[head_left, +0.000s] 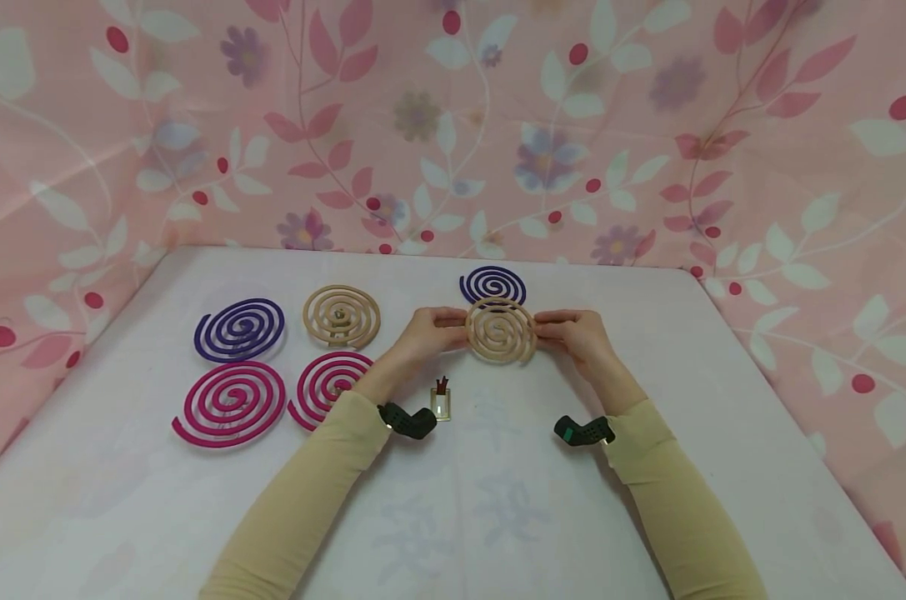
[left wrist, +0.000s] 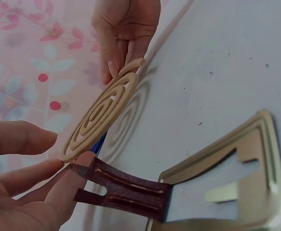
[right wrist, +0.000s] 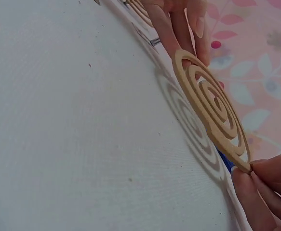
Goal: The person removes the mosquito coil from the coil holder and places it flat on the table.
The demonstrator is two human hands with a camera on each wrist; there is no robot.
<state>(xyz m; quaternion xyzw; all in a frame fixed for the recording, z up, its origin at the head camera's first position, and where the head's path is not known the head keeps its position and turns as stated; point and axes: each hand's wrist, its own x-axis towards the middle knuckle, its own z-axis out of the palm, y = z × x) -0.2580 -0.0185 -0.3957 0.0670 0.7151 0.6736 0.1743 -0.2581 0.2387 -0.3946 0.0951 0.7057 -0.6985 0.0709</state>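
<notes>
item: tan double coil [head_left: 501, 330], lifted off the bench [head_left: 498, 500] just beyond the metal stand [head_left: 441, 403], pinched at opposite rims by left hand [head_left: 425, 331] and right hand [head_left: 577, 331]; step judged: separating the nested spirals, calling next for a gentle, even pull apart.

The purple coil [head_left: 493, 284] behind the tan coil [head_left: 501, 330] is partly hidden. In the left wrist view, the metal stand [left wrist: 236, 183] runs off the bottom edge.
</notes>
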